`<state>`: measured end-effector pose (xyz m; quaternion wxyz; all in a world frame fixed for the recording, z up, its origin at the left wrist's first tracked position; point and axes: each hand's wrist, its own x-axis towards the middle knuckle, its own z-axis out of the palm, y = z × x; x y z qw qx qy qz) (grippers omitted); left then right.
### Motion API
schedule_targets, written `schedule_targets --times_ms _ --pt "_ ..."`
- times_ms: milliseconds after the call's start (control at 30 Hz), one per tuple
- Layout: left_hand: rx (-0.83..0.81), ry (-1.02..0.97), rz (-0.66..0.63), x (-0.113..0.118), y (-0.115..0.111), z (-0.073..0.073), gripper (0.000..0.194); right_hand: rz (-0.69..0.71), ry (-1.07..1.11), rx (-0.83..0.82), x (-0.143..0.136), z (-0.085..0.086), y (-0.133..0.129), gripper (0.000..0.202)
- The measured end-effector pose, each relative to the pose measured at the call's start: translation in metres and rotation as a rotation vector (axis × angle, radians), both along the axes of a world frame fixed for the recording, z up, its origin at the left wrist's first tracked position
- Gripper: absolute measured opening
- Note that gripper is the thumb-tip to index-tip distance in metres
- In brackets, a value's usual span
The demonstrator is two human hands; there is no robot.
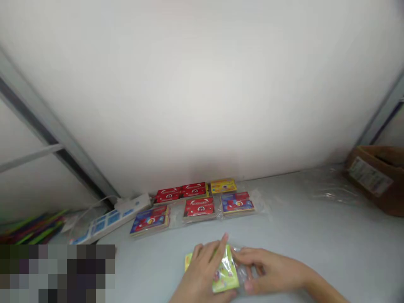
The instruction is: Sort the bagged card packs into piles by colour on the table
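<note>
A: Where is the yellow-green pack (227, 273)?
B: Nearest of all, on the table (315, 240), under the left hand (203, 267) and just left of the right hand (268, 269).

A: How do the hands stand?
B: The left one grips the pack, fingers laid across its top, thumb at the near edge. The right one curls at the clear wrapper (242, 273) on the pack's right side, thumb and forefinger apart; I can't tell whether it pinches the plastic.

A: Is anything in the way?
B: The left hand hides much of the pack's face.

A: And past the hands?
B: Six more packs in two rows. The closer row has a blue-and-red pack (150, 221), a red pack (199, 207) and another blue-and-red one. Behind come two red ones side by side, then a yellow pack (223, 186).

A: So three red, two blue-and-red, one yellow. What's at the sides?
B: One power strip (110, 221) to the left, beside some colourful strips (39, 227), too blurred to count. To the right, one cardboard box (377, 179). Behind everything, a white wall (208, 84).
</note>
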<state>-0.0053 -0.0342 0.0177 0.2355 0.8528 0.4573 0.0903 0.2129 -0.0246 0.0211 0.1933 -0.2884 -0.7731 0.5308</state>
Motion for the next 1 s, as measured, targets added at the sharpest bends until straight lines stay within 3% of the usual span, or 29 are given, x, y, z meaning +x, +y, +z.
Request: schedule_targets --times_ms 133,300,367,500,567,667,833,1000 --pt "-0.012 0.018 0.0 0.002 0.001 0.0 0.103 -0.022 0.038 -0.006 -0.004 -0.003 -0.001 0.033" --pt "-0.073 0.097 -0.001 -0.001 0.003 0.0 0.105 -0.105 0.07 -0.196 0.01 -0.008 0.007 0.033" --pt "-0.106 0.149 0.001 -0.001 0.003 0.001 0.104 -0.281 0.048 -0.176 0.026 -0.014 0.017 0.032" --pt "-0.106 0.177 0.023 -0.002 0.002 0.003 0.096 -0.824 -0.216 0.14 0.064 -0.036 0.038 0.029" --pt "-0.083 0.159 0.026 -0.002 0.002 0.004 0.091 -0.965 -0.369 0.255 0.077 -0.049 0.045 0.034" --pt "-0.042 0.09 0.027 -0.003 0.0 0.004 0.086 -0.983 -0.432 0.321 0.083 -0.06 0.05 0.029" --pt "-0.028 0.016 0.024 -0.005 -0.002 0.004 0.083 -1.018 -0.407 0.34 0.077 -0.062 0.054 0.011" --pt "0.001 -0.069 0.063 -0.01 -0.001 0.009 0.085 -1.11 -0.328 0.323 0.087 -0.063 0.054 0.017"
